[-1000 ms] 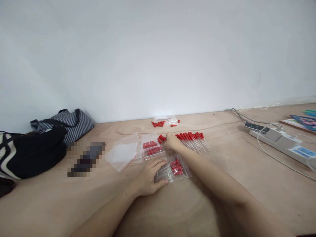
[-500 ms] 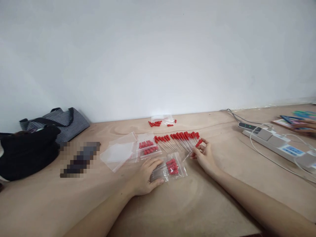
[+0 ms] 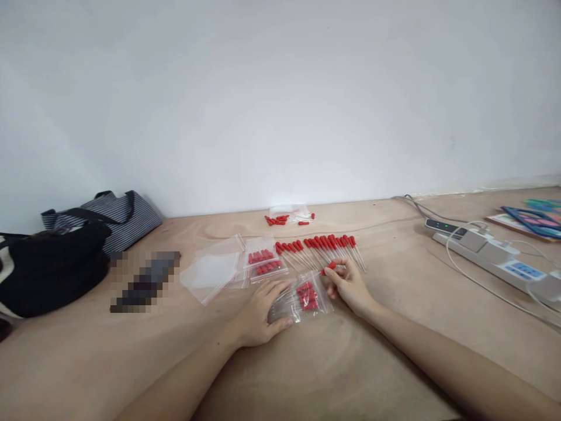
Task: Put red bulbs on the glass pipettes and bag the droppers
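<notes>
A clear zip bag (image 3: 323,305) holding several red-bulbed droppers lies in front of me. My left hand (image 3: 265,313) rests on its left end, thumb and fingers spread around the edge. Just right of the bag's opening, my right hand (image 3: 348,285) pinches a dropper by its red bulb (image 3: 329,268); its thin tube is hard to make out. Behind the hands, several loose droppers (image 3: 328,241) form a row, with a smaller group (image 3: 289,247) to their left. Filled bags (image 3: 265,266) sit beside a fan of flat clear bags (image 3: 213,266).
Loose red bulbs (image 3: 277,220) and a clear bag (image 3: 287,209) lie near the wall. At left are a striped bag (image 3: 125,225), a black bag (image 3: 52,272) and a blurred dark object (image 3: 146,280). A power strip (image 3: 504,260) with cables and blue scissors (image 3: 532,221) are at right.
My right hand has moved left with the dropper, closer to the bag's opening. My left hand stays on the bag. The other person's hand at the far right has left the view.
</notes>
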Demonstrator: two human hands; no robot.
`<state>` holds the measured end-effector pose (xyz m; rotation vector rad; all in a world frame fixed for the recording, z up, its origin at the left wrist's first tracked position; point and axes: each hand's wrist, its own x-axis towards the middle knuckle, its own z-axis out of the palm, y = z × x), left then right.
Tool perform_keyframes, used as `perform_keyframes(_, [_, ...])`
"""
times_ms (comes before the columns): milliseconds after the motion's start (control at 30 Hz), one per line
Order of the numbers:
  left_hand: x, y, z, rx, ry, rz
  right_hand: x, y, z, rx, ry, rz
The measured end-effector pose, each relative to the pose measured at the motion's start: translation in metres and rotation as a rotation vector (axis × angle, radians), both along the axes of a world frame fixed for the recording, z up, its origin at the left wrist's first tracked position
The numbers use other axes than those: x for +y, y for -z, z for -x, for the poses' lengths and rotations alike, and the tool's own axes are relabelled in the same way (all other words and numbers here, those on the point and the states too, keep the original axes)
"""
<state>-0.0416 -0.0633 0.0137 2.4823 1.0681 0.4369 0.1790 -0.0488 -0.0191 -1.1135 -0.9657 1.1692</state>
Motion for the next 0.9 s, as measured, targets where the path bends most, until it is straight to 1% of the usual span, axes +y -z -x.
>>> perform_keyframes(100, [0.0, 0.0, 0.0, 0.007, -0.006, 0.005, 0.002, 0.001, -0.001, -0.094, -0.099, -0.002])
perform_keyframes(267, [0.0, 0.001, 0.0, -0.008, -0.008, 0.019, 0.009, 0.008, -0.001, -0.158, -0.309, -0.006])
perform_keyframes(333, [0.0, 0.001, 0.001, -0.01, -0.009, 0.018, 0.011, 0.009, -0.001, -0.173, -0.359, -0.009])
perform_keyframes(567, [0.0, 0.0, 0.0, -0.001, -0.007, 0.004, 0.012, 0.005, -0.001, -0.247, -0.367, 0.024])
perform_keyframes(667, [0.0, -0.001, 0.0, -0.007, -0.006, -0.009, 0.012, 0.006, -0.001, -0.282, -0.376, 0.027])
perform_keyframes(733, [0.0, -0.001, 0.0, -0.003, -0.001, -0.008, 0.012, 0.009, 0.0, -0.276, -0.396, 0.002])
perform_keyframes(800, [0.0, 0.0, 0.0, -0.003, 0.0, -0.012, 0.012, 0.01, 0.0, -0.244, -0.447, -0.024])
perform_keyframes(867, [0.001, 0.001, 0.0, -0.004, 0.002, -0.022, 0.011, 0.01, 0.001, -0.224, -0.477, -0.016])
perform_keyframes(900, [0.001, 0.002, 0.001, -0.003, 0.005, -0.027, 0.011, 0.01, 0.001, -0.226, -0.469, 0.001])
